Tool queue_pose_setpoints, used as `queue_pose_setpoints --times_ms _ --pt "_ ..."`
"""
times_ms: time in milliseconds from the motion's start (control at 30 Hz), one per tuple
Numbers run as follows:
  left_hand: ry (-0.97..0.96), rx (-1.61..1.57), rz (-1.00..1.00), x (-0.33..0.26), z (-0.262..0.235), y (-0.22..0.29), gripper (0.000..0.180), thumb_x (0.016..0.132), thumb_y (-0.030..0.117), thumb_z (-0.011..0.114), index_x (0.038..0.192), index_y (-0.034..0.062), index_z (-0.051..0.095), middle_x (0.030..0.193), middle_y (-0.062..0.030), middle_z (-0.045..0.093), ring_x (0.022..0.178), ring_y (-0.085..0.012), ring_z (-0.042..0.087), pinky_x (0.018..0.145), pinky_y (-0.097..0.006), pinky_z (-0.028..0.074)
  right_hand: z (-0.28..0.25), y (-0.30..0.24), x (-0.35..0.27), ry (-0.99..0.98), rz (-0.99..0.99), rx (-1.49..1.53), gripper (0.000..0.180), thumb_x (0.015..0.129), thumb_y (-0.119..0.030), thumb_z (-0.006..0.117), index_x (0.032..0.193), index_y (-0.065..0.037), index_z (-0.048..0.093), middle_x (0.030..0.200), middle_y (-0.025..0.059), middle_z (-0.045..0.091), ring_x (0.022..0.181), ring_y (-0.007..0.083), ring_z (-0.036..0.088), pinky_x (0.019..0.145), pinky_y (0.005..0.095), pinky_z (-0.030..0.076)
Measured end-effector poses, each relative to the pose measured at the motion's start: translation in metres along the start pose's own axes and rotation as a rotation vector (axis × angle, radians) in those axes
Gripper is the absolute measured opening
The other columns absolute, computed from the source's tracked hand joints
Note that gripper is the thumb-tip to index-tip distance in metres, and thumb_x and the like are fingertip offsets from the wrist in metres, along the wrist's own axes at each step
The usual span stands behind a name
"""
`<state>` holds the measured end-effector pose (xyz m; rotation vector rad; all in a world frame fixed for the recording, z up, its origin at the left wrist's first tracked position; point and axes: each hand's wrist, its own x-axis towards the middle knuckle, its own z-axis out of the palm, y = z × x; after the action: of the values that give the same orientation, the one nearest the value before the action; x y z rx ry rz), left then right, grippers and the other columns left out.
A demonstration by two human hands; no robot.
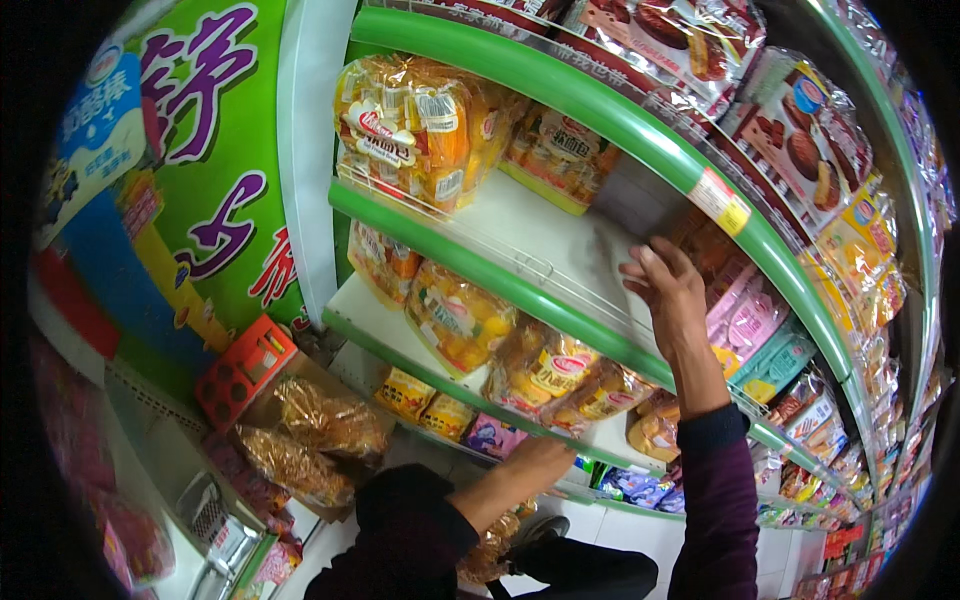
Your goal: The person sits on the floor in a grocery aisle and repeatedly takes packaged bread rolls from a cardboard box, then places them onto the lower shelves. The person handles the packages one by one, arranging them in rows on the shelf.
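My right hand (665,285) reaches over the middle shelf (530,220), holding nothing, its fingers bent and apart. Bread packs in clear wrap (420,130) stand on this shelf's left end, with another bread pack (560,155) farther back. Pink packs (745,310) and a teal pack (775,360) lie right of my right wrist. My left hand (530,465) is lower, in front of the bottom shelves, with its fingers curled under and mostly hidden. Just below it shows a gold-tinted bag (490,545); whether the hand grips it, I cannot make out.
Lower shelves carry bagged bread (455,310) and small yellow packets (405,392). Green shelf edges (480,265) with low wire rails curve across. At left, gold-wrapped packs (330,420) sit in an open carton beside an orange box (245,370). A green printed panel (215,130) stands behind.
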<state>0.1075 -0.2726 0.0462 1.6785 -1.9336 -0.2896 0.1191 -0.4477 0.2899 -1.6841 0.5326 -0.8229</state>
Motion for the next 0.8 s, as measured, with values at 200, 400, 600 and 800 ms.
queue_pose_setpoints --times_ms 200,400,600,800 --pt "0.124 0.014 0.01 0.01 0.016 -0.002 0.016 0.087 0.012 0.068 0.099 0.0008 0.068 0.092 -0.0173 0.07 0.094 -0.0357 0.074 0.071 -0.049 0.059 0.031 0.047 0.138 0.149 0.028 -0.306 0.093 0.091 -0.034 0.084 0.157 0.009 0.034 0.131 0.0141 0.064 0.126 0.0245 0.059 0.105 0.0384 0.047" --pt "-0.011 -0.025 -0.013 0.004 0.003 0.0 0.015 0.09 0.015 0.066 0.099 0.0027 0.067 0.093 -0.0133 0.071 0.085 -0.0318 0.073 0.069 -0.049 0.059 0.054 0.07 0.197 0.079 0.02 -0.312 0.091 0.084 -0.042 0.086 0.154 0.0 0.046 0.142 0.0124 0.062 0.134 0.0265 0.051 0.115 0.0411 0.034" --pt "-0.136 -0.093 -0.059 0.004 -0.012 0.006 0.017 0.09 0.014 0.066 0.102 0.0023 0.067 0.096 -0.0145 0.072 0.089 -0.0325 0.075 0.072 -0.049 0.06 0.054 0.077 0.209 0.065 -0.014 -0.221 0.069 0.08 -0.035 0.088 0.137 -0.004 0.064 0.134 0.0124 0.069 0.123 0.0286 0.061 0.107 0.0405 0.042" --pt "-0.07 0.013 -0.07 -0.004 -0.006 -0.002 0.016 0.089 0.014 0.067 0.1 0.0026 0.067 0.097 -0.0156 0.072 0.091 -0.0325 0.075 0.074 -0.047 0.061 0.069 0.063 0.183 0.087 0.038 -0.209 0.058 0.08 -0.029 0.087 0.128 -0.001 0.069 0.123 0.0131 0.073 0.114 0.0288 0.066 0.101 0.0389 0.048"
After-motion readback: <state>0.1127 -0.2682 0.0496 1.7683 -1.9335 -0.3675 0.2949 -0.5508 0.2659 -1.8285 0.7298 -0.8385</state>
